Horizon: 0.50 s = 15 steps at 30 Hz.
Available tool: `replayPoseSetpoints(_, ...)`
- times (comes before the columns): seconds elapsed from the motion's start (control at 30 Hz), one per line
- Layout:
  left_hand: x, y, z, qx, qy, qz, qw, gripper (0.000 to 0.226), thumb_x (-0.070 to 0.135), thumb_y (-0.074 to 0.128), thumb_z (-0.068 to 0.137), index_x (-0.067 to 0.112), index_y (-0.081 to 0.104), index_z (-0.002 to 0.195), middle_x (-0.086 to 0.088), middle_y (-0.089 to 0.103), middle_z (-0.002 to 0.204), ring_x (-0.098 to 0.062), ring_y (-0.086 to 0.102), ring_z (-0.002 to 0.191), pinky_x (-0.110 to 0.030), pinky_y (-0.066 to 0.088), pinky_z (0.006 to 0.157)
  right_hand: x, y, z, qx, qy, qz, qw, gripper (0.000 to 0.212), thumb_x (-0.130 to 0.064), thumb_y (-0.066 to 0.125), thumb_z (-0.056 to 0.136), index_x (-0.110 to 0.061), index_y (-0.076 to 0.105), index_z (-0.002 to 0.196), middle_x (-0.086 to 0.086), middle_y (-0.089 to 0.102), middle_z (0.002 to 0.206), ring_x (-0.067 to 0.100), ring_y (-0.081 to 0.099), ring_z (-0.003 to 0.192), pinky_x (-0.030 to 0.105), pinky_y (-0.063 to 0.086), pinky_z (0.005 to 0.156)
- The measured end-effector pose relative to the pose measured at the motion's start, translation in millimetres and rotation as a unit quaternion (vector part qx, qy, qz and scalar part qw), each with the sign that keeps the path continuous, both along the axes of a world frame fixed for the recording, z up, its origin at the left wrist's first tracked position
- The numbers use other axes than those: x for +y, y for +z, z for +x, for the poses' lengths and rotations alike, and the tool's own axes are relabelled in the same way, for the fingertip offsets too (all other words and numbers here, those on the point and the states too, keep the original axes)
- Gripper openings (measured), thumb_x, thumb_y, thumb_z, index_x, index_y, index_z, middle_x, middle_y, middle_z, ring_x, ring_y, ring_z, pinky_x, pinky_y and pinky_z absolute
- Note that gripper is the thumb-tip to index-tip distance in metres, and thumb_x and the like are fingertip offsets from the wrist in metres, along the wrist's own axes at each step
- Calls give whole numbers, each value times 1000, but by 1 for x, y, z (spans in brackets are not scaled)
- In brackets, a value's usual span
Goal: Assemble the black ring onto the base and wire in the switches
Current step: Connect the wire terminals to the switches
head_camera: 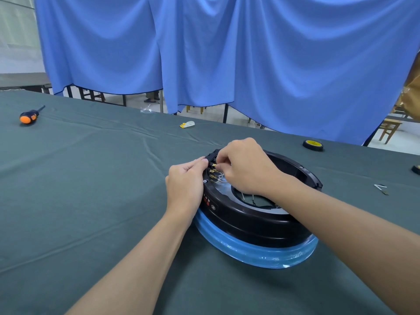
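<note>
Black ring (250,220) seated on blue-wrapped base (250,253), green-clothed table (91,178). My left hand (185,183) pinches switch (211,155) at ring's far-left rim; my right hand (245,167) pinches wire connector (215,166) at switch's brass terminals.

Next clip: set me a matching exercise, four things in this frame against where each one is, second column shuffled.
1 screwdriver
2 yellow-labelled tape roll
3 black ring
4 left hand

A on the blue-wrapped base
B far left of the table
C holding the switch block
D far side, right of the ring

Pairs: 1-B, 2-D, 3-A, 4-C
</note>
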<state>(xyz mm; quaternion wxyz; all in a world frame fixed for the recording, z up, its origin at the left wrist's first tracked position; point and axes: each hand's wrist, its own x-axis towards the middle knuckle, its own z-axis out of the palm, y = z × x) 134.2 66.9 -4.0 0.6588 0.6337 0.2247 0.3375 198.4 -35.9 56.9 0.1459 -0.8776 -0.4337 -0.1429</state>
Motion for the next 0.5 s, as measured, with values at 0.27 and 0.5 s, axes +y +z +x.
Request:
replayPoseSetpoints(0.27, 6, 4, 0, -3, -22, 5, 1000, 16, 24, 65, 81, 25, 80, 86, 9, 73, 89, -10, 65, 90, -31, 51, 89, -14, 8, 2, 51, 20, 12, 998, 18, -27, 56, 91, -24, 73, 87, -6, 67, 77, 19, 58, 77, 37, 52, 76)
replayPoseSetpoints(0.5, 7, 20, -8, -42, -72, 109, 991, 20, 17, 66, 89, 35, 76, 91, 13, 76, 99, -5, 68, 100, -35, 49, 101, -89, 17, 13, 33, -53, 162, 985, 15, -19, 60, 89, -17, 73, 83, -8, 67, 80, 10, 57, 77, 22, 39, 77)
